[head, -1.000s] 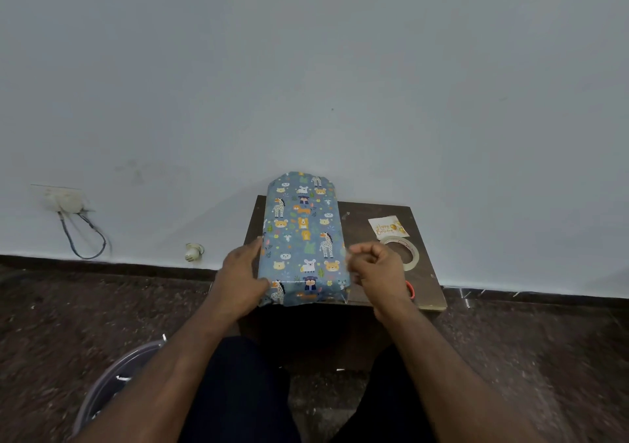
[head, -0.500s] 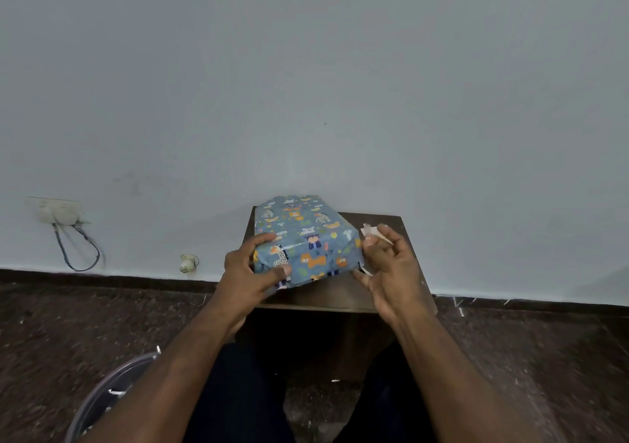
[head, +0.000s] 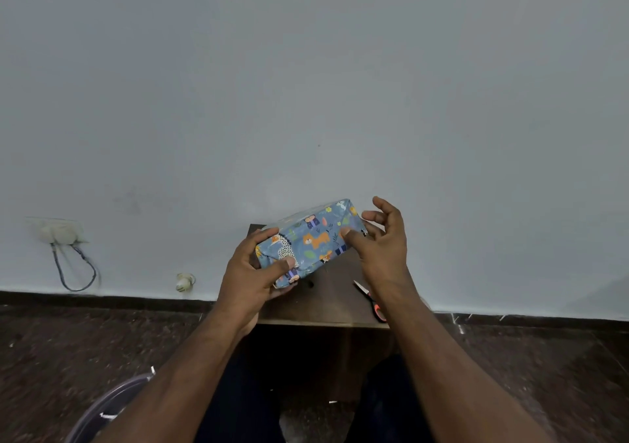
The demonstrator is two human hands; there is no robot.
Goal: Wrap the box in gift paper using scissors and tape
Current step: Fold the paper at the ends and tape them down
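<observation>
The box (head: 311,238), wrapped in blue gift paper with cartoon animals, is held tilted above the small brown table (head: 326,303), its right end higher. My left hand (head: 253,272) grips its lower left end, thumb on the front face. My right hand (head: 383,242) is at the upper right end, thumb pressing the front face and fingers loosely spread behind the end. Orange-handled scissors (head: 371,301) lie on the table by my right wrist. The tape roll is hidden from view.
The table stands against a pale wall with a dark skirting. A wall socket with a looped cable (head: 64,238) is at the left. A round transparent bin rim (head: 102,408) sits on the dark floor at bottom left. My knees are under the table's front edge.
The box has gone from lying flat on the table to being lifted and turned, right end raised. The scissors have come into sight and the tape roll is now covered.
</observation>
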